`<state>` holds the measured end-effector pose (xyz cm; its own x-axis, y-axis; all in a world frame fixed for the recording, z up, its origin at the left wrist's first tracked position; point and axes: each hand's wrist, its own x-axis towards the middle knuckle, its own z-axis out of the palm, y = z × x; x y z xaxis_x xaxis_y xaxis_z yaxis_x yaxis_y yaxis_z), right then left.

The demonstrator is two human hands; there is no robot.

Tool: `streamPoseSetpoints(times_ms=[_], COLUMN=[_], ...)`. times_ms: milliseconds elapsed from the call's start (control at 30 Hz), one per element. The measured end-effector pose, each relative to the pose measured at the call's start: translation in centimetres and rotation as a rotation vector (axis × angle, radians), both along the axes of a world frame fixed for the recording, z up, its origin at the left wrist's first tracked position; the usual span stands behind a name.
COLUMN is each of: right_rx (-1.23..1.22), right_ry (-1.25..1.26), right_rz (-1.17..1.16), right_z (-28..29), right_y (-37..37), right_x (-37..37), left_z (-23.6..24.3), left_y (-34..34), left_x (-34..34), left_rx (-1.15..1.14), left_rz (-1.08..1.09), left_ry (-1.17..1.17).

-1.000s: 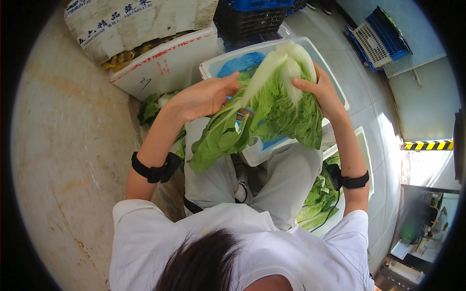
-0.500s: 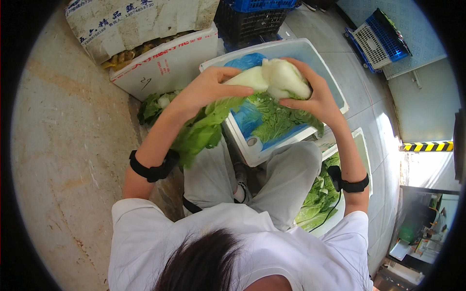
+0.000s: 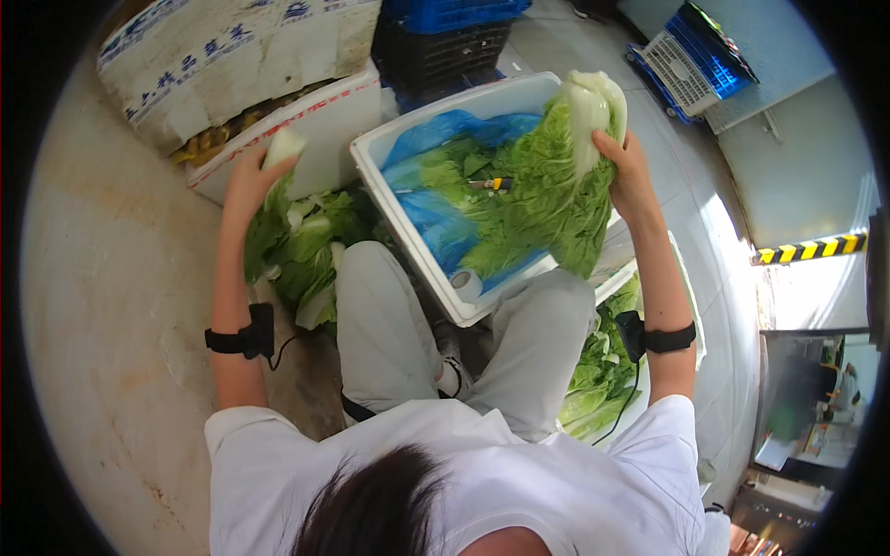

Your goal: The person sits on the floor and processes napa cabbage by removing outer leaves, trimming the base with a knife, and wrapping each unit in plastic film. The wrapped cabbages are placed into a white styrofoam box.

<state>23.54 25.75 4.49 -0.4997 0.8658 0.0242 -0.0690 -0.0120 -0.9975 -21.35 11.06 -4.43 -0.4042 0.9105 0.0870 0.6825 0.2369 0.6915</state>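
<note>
My right hand grips a napa cabbage by its side, with the white stem end up and green leaves hanging down. It hangs above the right side of a white foam box. My left hand is closed on a loose cabbage leaf; the white stem end sticks out past the fingers. Below that hand lies a heap of loose leaves on the floor, left of my knee. Inside the box, a small knife with a yellow and black handle rests among greens and blue plastic film.
A second foam box of cabbages stands by my right knee. Printed cartons stand at the far left, stacked black and blue crates behind the box. At the far right is a crate on a blue wheeled base.
My hands have moved apart. The left one has carried a leaf away from the cabbage, left over the floor heap. The right has swung the cabbage rightward, stem end up, and the knife now shows.
</note>
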Motion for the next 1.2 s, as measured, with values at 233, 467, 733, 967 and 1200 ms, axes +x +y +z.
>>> streamPoseSetpoints(times_ms=[233,467,733,967,1200], right_rx=[-0.178,-0.318,-0.202,-0.127,-0.183], right_ry=[0.256,0.125,0.090,-0.054,-0.034], right_rz=[0.089,0.022,0.076,-0.002,0.038], right_z=[2.0,1.8,1.0,-0.3,-0.8], right_y=[-2.7,-5.1,-8.5,-8.2,-9.8], right_x=[-2.2,-6.7,-7.9,-8.0,-8.8], left_z=[-3.7,5.1,4.9,2.9,4.3], left_y=[-1.1,0.6,0.3,-1.0,-1.8], left_x=[1.9,15.1,19.3,18.3,19.9], left_rx=[-0.259,0.262,0.045,0.053,0.117], left_rz=[-0.042,-0.419,-0.321,-0.517,-0.356], left_ry=[0.277,-0.764,-1.281,-1.462,-1.288])
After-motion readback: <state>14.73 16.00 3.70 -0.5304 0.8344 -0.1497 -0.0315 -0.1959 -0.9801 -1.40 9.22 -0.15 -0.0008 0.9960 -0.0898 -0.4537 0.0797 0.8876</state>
